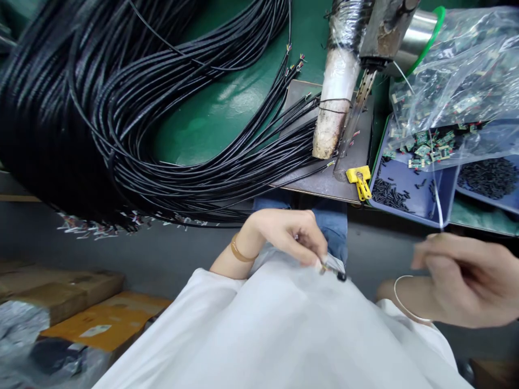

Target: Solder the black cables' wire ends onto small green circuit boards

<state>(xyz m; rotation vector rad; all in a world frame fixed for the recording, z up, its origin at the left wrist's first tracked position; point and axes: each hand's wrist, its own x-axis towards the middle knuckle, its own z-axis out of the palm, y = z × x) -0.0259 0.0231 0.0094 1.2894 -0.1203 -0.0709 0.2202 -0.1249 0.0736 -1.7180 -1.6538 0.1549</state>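
My left hand (292, 235) is closed in a pinch in front of the white garment. Between its fingertips is a small part with a black end (341, 276); it looks like a little circuit board, but is too small and blurred to be sure. My right hand (472, 278), blurred by motion, is off to the right with its fingers curled together. A thin silvery solder wire (436, 194) runs down into its fingertips from the green-rimmed spool (421, 40). Above my left hand, a soldering iron (364, 89) points down, apart from both hands.
Black cables (182, 162) in a big bundle cover the left bench. A film-wrapped white tube (333, 108) hangs beside the iron. A yellow clip (359, 181) grips the board edge. Blue trays (430, 213) hold black pieces, under a plastic bag (458, 70) of small circuit boards.
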